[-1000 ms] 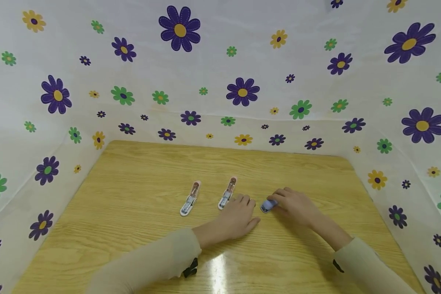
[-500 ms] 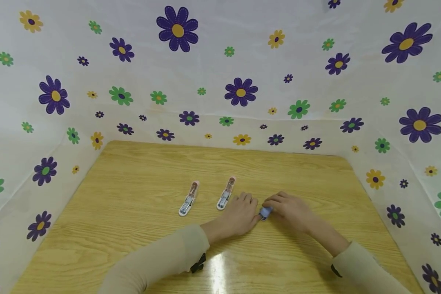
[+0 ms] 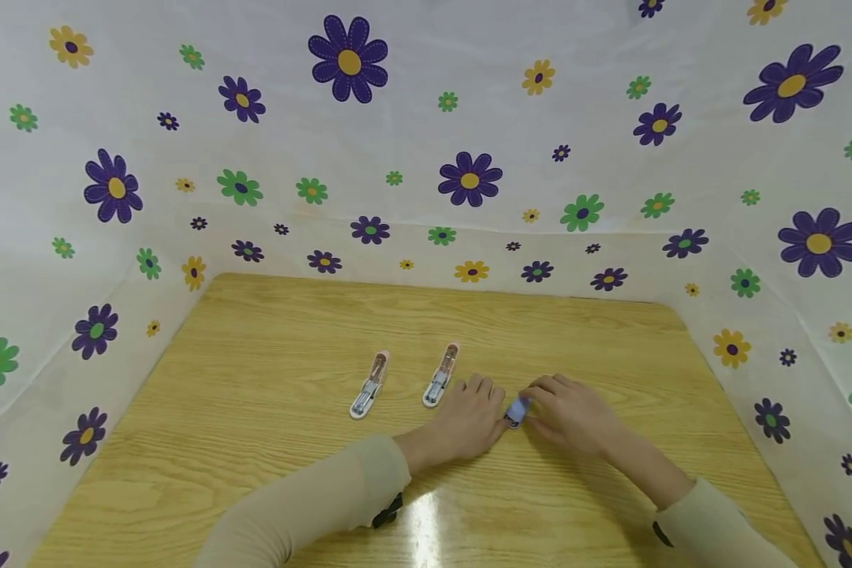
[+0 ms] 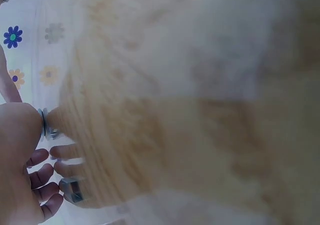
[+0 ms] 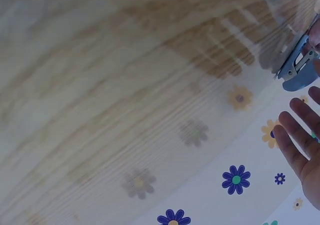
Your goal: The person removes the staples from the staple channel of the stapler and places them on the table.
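Observation:
A small blue stapler [image 3: 517, 409] is low over the wooden table, between the two hands. My right hand [image 3: 571, 414] pinches it between thumb and index finger; in the right wrist view the stapler [image 5: 298, 77] shows a riveted metal part along its side, and the other fingers are spread. The left hand [image 3: 468, 418] lies palm down just to the left, fingers pointing forward and thumb tip right at the stapler's near end. Beyond the left hand lie two slender white objects with pinkish far ends and silvery middles, one nearer [image 3: 442, 376] and one farther left [image 3: 370, 386].
The glossy wood-grain table [image 3: 270, 331] mirrors the hands in both wrist views. A white sheet [image 3: 405, 142] printed with purple, green and orange flowers encloses the table at the back and on both sides.
The right hand has brought the blue stapler slightly toward the body. My left hand has shifted right, so its thumb is now at the stapler. Both slender white objects have stayed put.

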### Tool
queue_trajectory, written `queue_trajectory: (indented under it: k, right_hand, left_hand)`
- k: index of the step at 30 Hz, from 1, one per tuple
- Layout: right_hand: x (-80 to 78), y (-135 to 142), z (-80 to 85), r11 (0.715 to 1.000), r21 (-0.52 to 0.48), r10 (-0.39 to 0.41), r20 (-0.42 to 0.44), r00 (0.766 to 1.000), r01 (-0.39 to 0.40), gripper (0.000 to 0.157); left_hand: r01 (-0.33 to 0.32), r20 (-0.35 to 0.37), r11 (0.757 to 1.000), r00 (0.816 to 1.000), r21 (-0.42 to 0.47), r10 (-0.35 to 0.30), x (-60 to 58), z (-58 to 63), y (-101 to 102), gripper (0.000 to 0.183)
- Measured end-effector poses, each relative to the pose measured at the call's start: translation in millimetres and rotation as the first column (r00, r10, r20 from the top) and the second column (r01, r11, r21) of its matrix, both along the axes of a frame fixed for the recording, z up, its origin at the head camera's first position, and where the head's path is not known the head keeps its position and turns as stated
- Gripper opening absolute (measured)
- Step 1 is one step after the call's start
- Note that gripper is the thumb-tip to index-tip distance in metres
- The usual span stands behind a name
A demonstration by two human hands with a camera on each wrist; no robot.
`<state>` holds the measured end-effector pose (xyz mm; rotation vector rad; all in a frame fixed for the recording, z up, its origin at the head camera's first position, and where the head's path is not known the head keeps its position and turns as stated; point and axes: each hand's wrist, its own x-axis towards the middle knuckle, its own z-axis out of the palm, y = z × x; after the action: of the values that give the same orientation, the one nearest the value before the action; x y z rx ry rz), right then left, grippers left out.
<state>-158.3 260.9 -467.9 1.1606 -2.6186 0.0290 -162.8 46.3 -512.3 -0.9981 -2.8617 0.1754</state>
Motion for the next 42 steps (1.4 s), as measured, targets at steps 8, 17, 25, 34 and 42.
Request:
queue_trajectory:
  k: [8,17,25,34,42]
  right_hand:
    - [7.3,-3,-1.3,0.998,0.069,0.019,-0.161,0.987,-0.008,0.040]
    - [7.9,-7,-10.3,0.995,0.101,0.024,-0.183,0.983,-0.005,0.039]
    - [0.7,-6,-15.7,0.993,0.084,0.103,-0.241,0.965,-0.085,0.039]
    - [-3.6,-5,-16.4,0.985,0.097,0.165,-0.256,0.953,-0.144,0.036]
    - [-6.5,-2,-16.7,0.988,0.066,0.154,-0.211,0.965,-0.143,0.031]
  left_hand:
    - [-0.006,-0.005,1.000,1.000,-0.001,0.006,1.2,0.9,-1,0.043]
    - [0.023,0.011,1.000,1.000,-0.011,-0.023,2.7,2.3,-2,0.039]
    - [0.025,0.023,1.000,0.999,0.001,-0.025,3.6,1.2,0,0.036]
    - [0.017,0.009,1.000,1.000,-0.006,-0.017,4.8,2.7,1,0.037]
    - [0.017,0.012,1.000,1.000,-0.019,-0.017,5.0,4.1,1,0.039]
